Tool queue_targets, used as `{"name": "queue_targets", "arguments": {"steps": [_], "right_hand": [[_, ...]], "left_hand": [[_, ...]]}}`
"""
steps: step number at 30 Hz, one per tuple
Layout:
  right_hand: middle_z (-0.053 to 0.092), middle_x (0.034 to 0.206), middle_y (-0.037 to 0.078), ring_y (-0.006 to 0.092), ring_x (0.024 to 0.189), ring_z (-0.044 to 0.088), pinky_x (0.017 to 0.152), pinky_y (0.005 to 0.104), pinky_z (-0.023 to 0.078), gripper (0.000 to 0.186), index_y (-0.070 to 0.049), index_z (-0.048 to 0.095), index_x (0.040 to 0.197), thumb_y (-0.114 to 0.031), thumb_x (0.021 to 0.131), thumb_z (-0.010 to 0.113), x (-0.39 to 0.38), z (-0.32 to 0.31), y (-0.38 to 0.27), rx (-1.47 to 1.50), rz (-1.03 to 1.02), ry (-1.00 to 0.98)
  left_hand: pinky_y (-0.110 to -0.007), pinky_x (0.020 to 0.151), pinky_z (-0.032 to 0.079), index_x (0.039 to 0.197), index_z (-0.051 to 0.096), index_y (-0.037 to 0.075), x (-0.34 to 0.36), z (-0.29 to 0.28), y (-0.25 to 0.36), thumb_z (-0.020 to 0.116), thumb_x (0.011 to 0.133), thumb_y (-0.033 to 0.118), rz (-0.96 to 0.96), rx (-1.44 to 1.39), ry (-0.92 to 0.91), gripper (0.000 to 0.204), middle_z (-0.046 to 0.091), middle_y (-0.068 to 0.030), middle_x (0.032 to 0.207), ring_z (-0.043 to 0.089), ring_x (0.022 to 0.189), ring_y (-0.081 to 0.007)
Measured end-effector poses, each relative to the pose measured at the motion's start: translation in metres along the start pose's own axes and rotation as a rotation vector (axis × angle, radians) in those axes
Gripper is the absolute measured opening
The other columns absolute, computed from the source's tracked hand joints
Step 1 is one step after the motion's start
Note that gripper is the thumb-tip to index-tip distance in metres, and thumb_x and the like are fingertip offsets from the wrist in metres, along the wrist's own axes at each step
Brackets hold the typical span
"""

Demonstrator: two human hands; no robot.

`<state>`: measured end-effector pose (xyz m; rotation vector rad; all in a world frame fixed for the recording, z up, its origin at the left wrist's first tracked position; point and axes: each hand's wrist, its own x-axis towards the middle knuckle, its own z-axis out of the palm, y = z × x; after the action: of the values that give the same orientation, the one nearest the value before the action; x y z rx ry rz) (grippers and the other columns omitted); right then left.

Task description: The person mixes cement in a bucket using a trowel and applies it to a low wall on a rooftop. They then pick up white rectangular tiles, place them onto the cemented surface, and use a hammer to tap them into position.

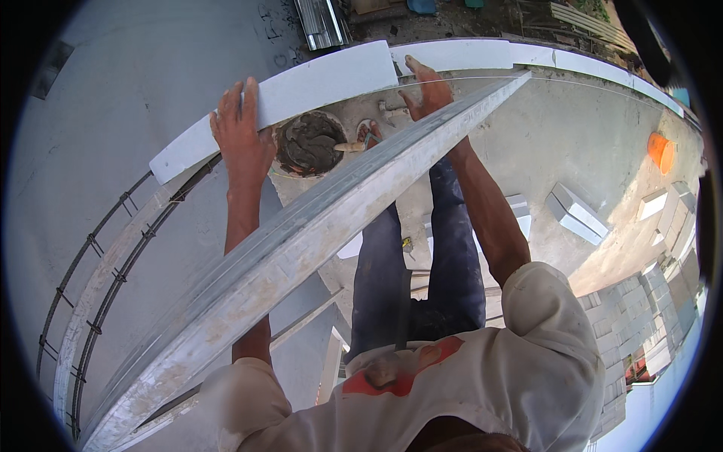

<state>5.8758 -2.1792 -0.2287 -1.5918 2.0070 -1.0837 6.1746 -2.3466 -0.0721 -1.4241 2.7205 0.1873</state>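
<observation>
A long white building block (324, 79) lies in a row along a low wall. My left hand (242, 132) rests on its near edge, fingers stretched over the top. My right hand (431, 89) is by the joint with the neighbouring white block (452, 56), its fingers apart and a fingertip at that block's near face. Below the wall, between my hands, stands a round bucket of grey mortar (309, 143) with a wooden-handled tool (350, 147) in it. A long pale beam (301, 256) crosses diagonally in front of my arms and hides parts of them.
A thin string (572, 80) runs beside the row of blocks. Steel reinforcing bars (120, 275) extend at the left. Loose blocks (578, 213) and an orange bucket (661, 153) stand at the right, near stacked blocks (629, 316). Metal profiles (320, 22) lie beyond the wall.
</observation>
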Motion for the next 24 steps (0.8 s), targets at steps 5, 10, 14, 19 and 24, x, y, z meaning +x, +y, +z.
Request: {"name": "queue_targets", "arguments": {"steps": [5,10,14,19,24], "right_hand": [[0.065,0.133,0.021,0.0423,0.122,0.064,0.102,0.0516,0.051,0.057,-0.007,0.058,0.139,-0.024,0.089,0.078,-0.133,0.020,0.068,-0.184,0.220,-0.308],[0.066,0.126,0.017,0.0356,0.119,0.066,0.100,0.0525,0.052,0.051,-0.007,0.059,0.131,-0.020,0.086,0.080,-0.143,0.017,0.111,-0.356,0.766,-0.592],[0.061,0.138,0.012,0.0285,0.137,0.056,0.113,0.0524,0.044,0.041,-0.011,0.059,0.133,-0.017,0.094,0.070,-0.183,0.093,0.210,-0.457,0.657,-0.681],[0.052,0.156,0.008,0.0253,0.153,0.041,0.128,0.0512,0.028,0.048,-0.015,0.053,0.149,-0.018,0.101,0.059,-0.186,0.175,0.273,-0.476,0.477,-0.868],[0.057,0.140,0.007,0.0247,0.140,0.050,0.122,0.0547,0.034,0.039,-0.013,0.062,0.135,-0.019,0.096,0.062,-0.274,0.278,0.378,-0.153,0.389,-0.087]], "left_hand": [[-0.057,0.126,0.029,0.163,0.035,0.012,-0.007,0.006,0.007,0.083,0.081,-0.005,0.036,0.026,0.022,0.096,0.041,-0.0177,0.161,0.036,0.152,-0.0371],[-0.052,0.123,0.039,0.164,0.033,0.009,-0.015,0.012,0.015,0.080,0.078,-0.013,-0.060,0.032,0.016,0.100,0.039,-0.0203,0.161,0.039,0.150,-0.0403],[-0.056,0.123,0.036,0.165,0.031,0.009,0.004,0.016,0.015,0.078,0.081,-0.012,0.081,0.086,0.006,0.099,0.036,-0.0213,0.165,0.037,0.153,-0.0407],[-0.055,0.125,0.031,0.164,0.032,0.006,-0.007,0.016,0.038,0.081,0.079,-0.006,-0.010,0.172,-0.029,0.099,0.037,-0.0246,0.164,0.036,0.153,-0.0413],[-0.053,0.125,0.030,0.163,0.034,0.002,0.004,0.017,0.042,0.084,0.076,0.001,0.026,0.216,0.014,0.100,0.039,-0.0265,0.163,0.037,0.153,-0.0430]]}}
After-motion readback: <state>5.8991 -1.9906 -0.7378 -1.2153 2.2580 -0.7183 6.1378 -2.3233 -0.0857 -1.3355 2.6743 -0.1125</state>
